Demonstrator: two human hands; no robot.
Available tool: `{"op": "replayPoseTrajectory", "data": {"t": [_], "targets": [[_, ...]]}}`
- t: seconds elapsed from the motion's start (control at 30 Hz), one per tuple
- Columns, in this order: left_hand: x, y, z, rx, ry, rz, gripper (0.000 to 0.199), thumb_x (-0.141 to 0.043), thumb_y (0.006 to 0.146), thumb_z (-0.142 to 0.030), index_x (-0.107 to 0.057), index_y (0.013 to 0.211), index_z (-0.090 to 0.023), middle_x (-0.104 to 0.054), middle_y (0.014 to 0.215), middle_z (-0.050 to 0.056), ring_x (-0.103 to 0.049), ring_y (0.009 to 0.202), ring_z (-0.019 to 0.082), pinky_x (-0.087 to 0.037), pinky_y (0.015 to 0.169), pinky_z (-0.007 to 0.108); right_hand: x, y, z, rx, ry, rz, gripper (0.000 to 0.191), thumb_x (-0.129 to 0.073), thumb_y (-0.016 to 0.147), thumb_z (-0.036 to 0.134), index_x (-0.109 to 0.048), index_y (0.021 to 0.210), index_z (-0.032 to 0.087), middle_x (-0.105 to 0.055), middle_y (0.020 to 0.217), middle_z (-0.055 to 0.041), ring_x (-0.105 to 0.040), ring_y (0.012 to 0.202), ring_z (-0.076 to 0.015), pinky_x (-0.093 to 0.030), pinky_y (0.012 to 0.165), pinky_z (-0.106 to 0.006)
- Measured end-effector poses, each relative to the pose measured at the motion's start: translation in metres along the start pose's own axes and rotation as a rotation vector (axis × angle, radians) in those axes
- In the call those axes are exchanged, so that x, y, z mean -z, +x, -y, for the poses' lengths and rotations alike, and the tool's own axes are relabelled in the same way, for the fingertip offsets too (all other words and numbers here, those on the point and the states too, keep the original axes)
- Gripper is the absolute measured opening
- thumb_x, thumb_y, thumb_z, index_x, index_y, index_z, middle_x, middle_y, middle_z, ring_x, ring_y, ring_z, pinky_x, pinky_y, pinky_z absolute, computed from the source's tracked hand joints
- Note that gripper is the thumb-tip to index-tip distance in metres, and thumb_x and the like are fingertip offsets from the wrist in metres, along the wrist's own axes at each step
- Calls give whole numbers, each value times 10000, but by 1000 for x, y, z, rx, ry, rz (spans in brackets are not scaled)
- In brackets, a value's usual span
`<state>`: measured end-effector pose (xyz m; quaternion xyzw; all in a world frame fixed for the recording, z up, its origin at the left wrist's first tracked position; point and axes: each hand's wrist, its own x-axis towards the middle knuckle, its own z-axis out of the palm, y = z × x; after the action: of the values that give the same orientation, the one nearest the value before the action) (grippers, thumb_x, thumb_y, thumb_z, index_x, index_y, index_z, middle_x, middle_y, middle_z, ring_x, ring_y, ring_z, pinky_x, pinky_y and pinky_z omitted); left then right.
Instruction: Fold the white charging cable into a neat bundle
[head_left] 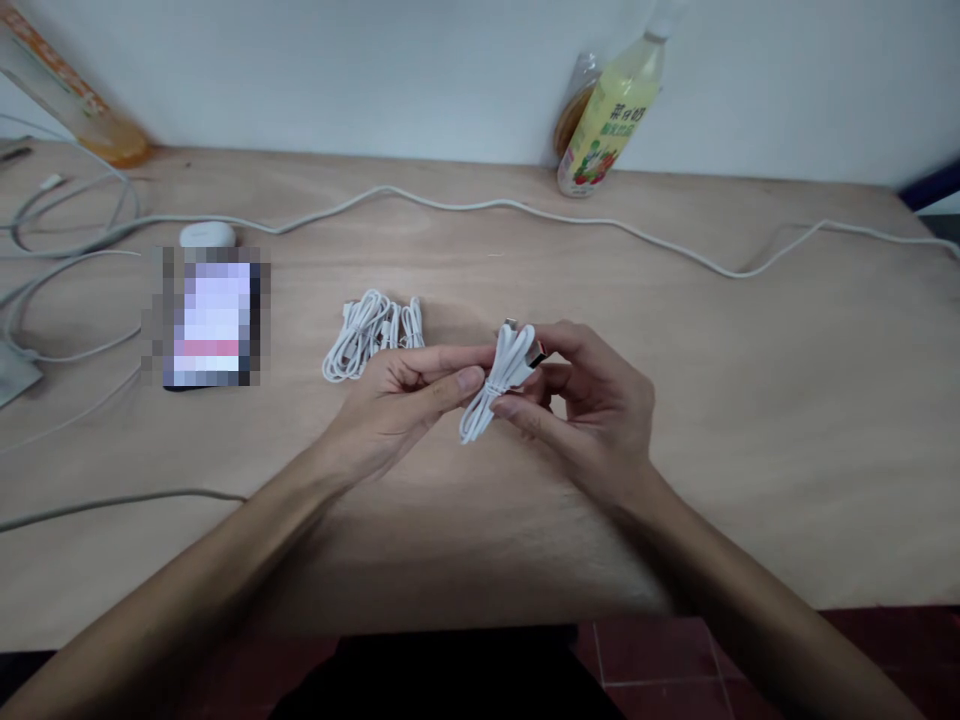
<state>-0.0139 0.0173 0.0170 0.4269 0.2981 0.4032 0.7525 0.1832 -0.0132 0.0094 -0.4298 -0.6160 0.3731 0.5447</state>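
Note:
Between my two hands, above the wooden table, is a white USB cable (504,378) folded into a bundle and tied round its middle. My left hand (409,395) pinches the bundle from the left, its thumb on top near the tie. From the right, my right hand (592,400) grips the same bundle with thumb and fingers. One metal plug shows at the top of the bundle, and a larger USB plug points to the right. Just beyond my left hand, several more bundled white cables (364,335) lie on the table, partly hidden by that hand.
A phone (214,320), blurred out, lies on the left of the table (750,400), with a white earbud case (208,236) behind it. A long white cord (510,204) crosses the back. A yellow bottle (611,120) and an orange-labelled bottle (97,110) stand by the wall.

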Motion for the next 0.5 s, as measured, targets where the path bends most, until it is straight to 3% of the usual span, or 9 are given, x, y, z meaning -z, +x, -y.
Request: {"op": "replayPoseTrajectory", "data": {"t": [0.3,0.5], "targets": [[-1,1,2,14,-39,-10,230,-962,875,-351,-928,1073,-239,-898,1115,97,-844,1076,258,-644,1028,357,0,1,1,-63,24,17,419,-964,842,282,-774,1214,305,-709,929,42,-569,598,-95,-483,484,-243],[1,-1,-1,112,-66,-41,459,-978,850,-298,-852,1286,-230,-854,855,20,-784,742,151,-599,713,238,1,5,4,-152,126,26,284,-854,932,290,-789,1208,282,-688,949,31,-546,597,-73,-454,473,-216]]}}
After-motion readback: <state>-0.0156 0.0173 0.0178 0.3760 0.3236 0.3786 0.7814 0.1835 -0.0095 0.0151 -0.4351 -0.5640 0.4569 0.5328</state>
